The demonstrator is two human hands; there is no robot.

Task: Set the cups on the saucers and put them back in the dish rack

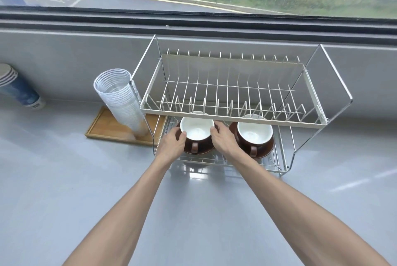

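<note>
On the dish rack [234,113], low under its upper tier, the left cup [197,131] sits on its saucer [200,151] near the lower shelf's front left corner, gripped by left hand [171,143] and right hand [223,139]; lifting could knock the rim against that tier.

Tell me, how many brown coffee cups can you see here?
2, both on saucers in the dish rack's lower tier: the left cup between both hands, the right cup beside it. None seem hidden.
</note>
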